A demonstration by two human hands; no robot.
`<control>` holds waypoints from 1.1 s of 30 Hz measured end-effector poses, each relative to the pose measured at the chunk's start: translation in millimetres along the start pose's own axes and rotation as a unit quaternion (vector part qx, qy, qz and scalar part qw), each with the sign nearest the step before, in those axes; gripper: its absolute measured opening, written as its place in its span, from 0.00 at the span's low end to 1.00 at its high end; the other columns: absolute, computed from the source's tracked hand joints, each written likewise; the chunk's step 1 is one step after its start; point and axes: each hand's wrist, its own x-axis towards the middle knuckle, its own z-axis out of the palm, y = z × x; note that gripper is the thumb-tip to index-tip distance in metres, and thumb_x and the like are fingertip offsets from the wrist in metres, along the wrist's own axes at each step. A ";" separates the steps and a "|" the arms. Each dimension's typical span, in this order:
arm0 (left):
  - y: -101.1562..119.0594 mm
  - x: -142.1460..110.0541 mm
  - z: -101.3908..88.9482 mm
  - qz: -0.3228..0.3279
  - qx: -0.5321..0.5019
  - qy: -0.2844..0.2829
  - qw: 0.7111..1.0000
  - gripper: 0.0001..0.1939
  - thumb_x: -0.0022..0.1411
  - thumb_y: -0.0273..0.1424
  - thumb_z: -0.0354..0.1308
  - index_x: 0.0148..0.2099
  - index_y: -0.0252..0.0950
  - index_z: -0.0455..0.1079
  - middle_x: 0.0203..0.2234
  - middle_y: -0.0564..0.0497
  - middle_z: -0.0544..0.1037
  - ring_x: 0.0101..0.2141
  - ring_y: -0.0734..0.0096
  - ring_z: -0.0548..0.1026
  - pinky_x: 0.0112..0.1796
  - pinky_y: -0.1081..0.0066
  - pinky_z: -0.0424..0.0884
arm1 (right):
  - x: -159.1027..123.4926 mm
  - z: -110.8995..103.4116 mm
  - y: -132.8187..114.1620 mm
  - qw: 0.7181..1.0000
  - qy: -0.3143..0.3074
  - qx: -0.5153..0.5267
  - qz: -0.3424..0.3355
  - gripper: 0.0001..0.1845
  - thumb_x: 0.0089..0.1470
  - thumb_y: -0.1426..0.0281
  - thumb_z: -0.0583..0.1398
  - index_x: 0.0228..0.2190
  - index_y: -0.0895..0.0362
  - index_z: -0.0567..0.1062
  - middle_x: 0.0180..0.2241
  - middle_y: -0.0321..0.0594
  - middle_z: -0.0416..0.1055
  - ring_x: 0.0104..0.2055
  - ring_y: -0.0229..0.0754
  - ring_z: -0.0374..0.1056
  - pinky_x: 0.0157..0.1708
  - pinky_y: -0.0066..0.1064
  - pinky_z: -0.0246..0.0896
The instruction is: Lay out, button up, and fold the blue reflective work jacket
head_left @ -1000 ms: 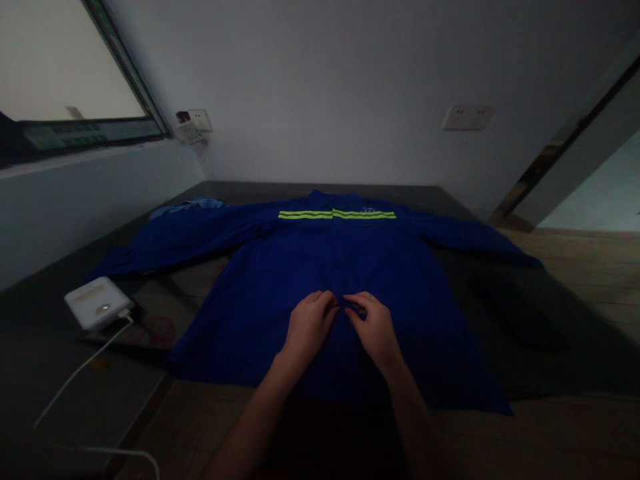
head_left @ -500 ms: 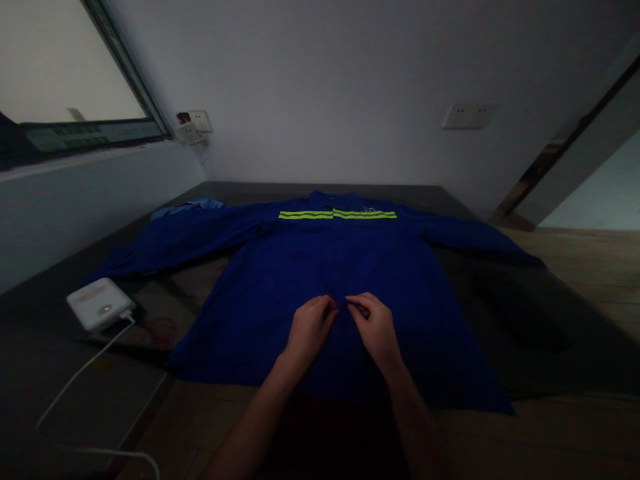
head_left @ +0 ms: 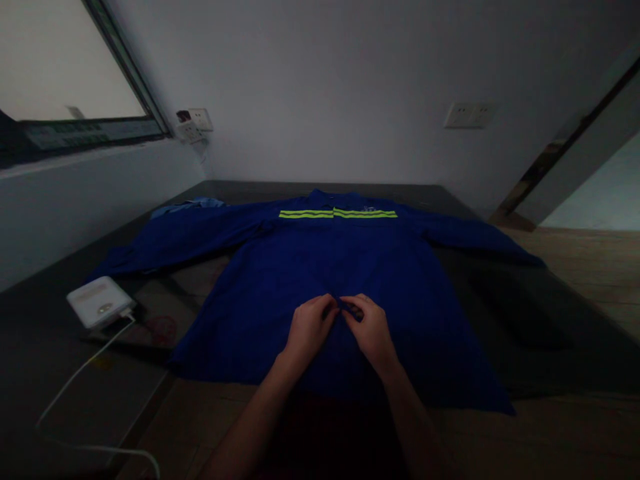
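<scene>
A dark blue work jacket point(head_left: 400, 280) with yellow-green reflective stripes across its chest lies spread out, collar at the far end and both sleeves stretched sideways. At the lower middle of its front, my left hand point(head_left: 311, 325) pinches the cloth along the front opening. Close beside it, my right hand point(head_left: 369, 327) has thumb and forefinger pressed together on the same edge, the fingertips of both hands nearly touching. Whatever small part sits between the fingertips is hidden by them and by the dim light.
The jacket lies on a dark table point(head_left: 410, 193) against the wall. At the left stands a white power bank point(head_left: 100, 303) with a white cable point(head_left: 75, 380) trailing towards me. Light blue cloth point(head_left: 187, 207) lies behind the left sleeve. A dark flat object point(head_left: 520, 310) lies at the right.
My right hand has moved slightly left, its fingertips now meeting the cloth by my left hand. My left hand has stayed nearly in place.
</scene>
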 end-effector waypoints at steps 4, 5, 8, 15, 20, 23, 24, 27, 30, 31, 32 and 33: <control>-0.5 -0.3 0.0 -0.001 -0.011 -0.001 1.000 0.03 0.61 0.27 0.53 0.34 0.38 0.67 0.28 0.53 0.75 0.31 0.71 0.72 0.33 0.75 0.63 | 0.4 -0.9 -0.8 1.000 0.014 0.004 -0.001 0.13 0.47 0.78 0.57 0.35 0.59 0.78 0.32 0.43 0.74 0.34 0.42 0.70 0.35 0.32 0.65; -0.4 -0.3 -0.1 -0.001 -0.014 -0.002 1.000 0.03 0.61 0.27 0.53 0.34 0.38 0.67 0.28 0.53 0.75 0.31 0.71 0.72 0.33 0.75 0.64 | 0.3 -0.9 -1.4 1.000 0.017 0.004 -0.004 0.12 0.48 0.78 0.57 0.35 0.59 0.77 0.32 0.43 0.74 0.33 0.42 0.70 0.35 0.32 0.65; 0.8 -0.1 -1.3 -0.003 -0.019 -0.005 1.000 0.04 0.61 0.27 0.52 0.33 0.38 0.67 0.28 0.53 0.75 0.31 0.71 0.72 0.33 0.75 0.64 | 0.0 -0.5 -3.8 1.000 0.021 -0.012 -0.015 0.10 0.50 0.76 0.57 0.33 0.58 0.77 0.32 0.42 0.75 0.32 0.42 0.70 0.34 0.32 0.65; 4.7 -0.4 -4.8 -0.008 -0.044 0.001 0.999 0.05 0.61 0.28 0.53 0.33 0.38 0.68 0.29 0.53 0.76 0.32 0.71 0.74 0.34 0.74 0.65 | -0.6 1.3 -5.3 0.993 0.052 -0.102 -0.039 0.11 0.53 0.76 0.54 0.31 0.56 0.76 0.31 0.42 0.74 0.34 0.44 0.70 0.36 0.34 0.63; 4.1 -1.4 -5.6 -0.012 -0.048 0.000 0.999 0.05 0.62 0.28 0.53 0.35 0.38 0.70 0.31 0.53 0.77 0.33 0.70 0.75 0.36 0.74 0.66 | -1.7 2.1 -2.9 0.995 0.041 -0.070 -0.056 0.13 0.55 0.76 0.52 0.34 0.56 0.77 0.34 0.43 0.74 0.37 0.44 0.70 0.40 0.35 0.64; 3.5 -1.5 -6.0 -0.011 -0.061 0.009 0.998 0.06 0.62 0.28 0.53 0.34 0.38 0.70 0.30 0.53 0.78 0.33 0.70 0.75 0.36 0.74 0.66 | -2.2 1.1 -1.7 0.997 0.021 -0.043 -0.057 0.14 0.56 0.75 0.52 0.36 0.56 0.77 0.35 0.43 0.75 0.38 0.44 0.71 0.41 0.35 0.64; 3.3 -1.3 -6.1 -0.011 -0.067 0.011 0.998 0.06 0.62 0.28 0.53 0.34 0.38 0.70 0.30 0.53 0.78 0.33 0.71 0.75 0.35 0.74 0.66 | -2.2 0.6 -1.6 0.998 0.016 -0.036 -0.057 0.14 0.56 0.75 0.52 0.37 0.56 0.77 0.35 0.43 0.75 0.39 0.44 0.71 0.41 0.35 0.64; 2.5 -0.9 -6.0 -0.016 -0.082 0.010 0.996 0.05 0.61 0.28 0.54 0.34 0.38 0.70 0.31 0.53 0.78 0.34 0.71 0.75 0.35 0.75 0.67 | -2.1 -0.9 -1.6 0.998 0.012 -0.029 -0.053 0.15 0.55 0.76 0.52 0.37 0.56 0.78 0.35 0.43 0.75 0.39 0.44 0.71 0.42 0.35 0.64; 1.5 -0.8 -5.3 -0.030 -0.093 0.008 0.995 0.05 0.61 0.29 0.54 0.34 0.38 0.70 0.31 0.53 0.78 0.33 0.71 0.75 0.35 0.75 0.67 | -1.9 -1.1 -1.4 0.998 0.011 -0.035 -0.049 0.15 0.53 0.78 0.53 0.37 0.56 0.77 0.35 0.43 0.75 0.39 0.43 0.71 0.41 0.35 0.65; 1.2 -0.8 -5.1 -0.033 -0.098 0.008 0.995 0.05 0.61 0.29 0.54 0.34 0.38 0.71 0.31 0.53 0.78 0.33 0.71 0.75 0.35 0.75 0.67 | -1.9 -0.8 -1.2 0.998 0.011 -0.036 -0.047 0.15 0.52 0.78 0.53 0.37 0.56 0.77 0.35 0.43 0.75 0.38 0.43 0.71 0.41 0.35 0.65; 1.1 -0.8 -4.9 -0.034 -0.102 0.008 0.994 0.05 0.61 0.30 0.54 0.34 0.38 0.71 0.31 0.53 0.78 0.33 0.71 0.75 0.35 0.75 0.67 | -1.9 -0.2 -0.8 0.998 0.013 -0.037 -0.045 0.15 0.51 0.78 0.53 0.37 0.56 0.77 0.35 0.42 0.74 0.38 0.43 0.71 0.40 0.35 0.65; 1.0 -0.9 -4.8 -0.034 -0.106 0.008 0.994 0.05 0.61 0.30 0.54 0.34 0.38 0.70 0.31 0.53 0.78 0.33 0.71 0.75 0.35 0.75 0.67 | -2.0 0.6 -0.4 0.998 0.015 -0.038 -0.042 0.15 0.50 0.79 0.54 0.37 0.56 0.77 0.35 0.42 0.74 0.38 0.43 0.71 0.40 0.35 0.66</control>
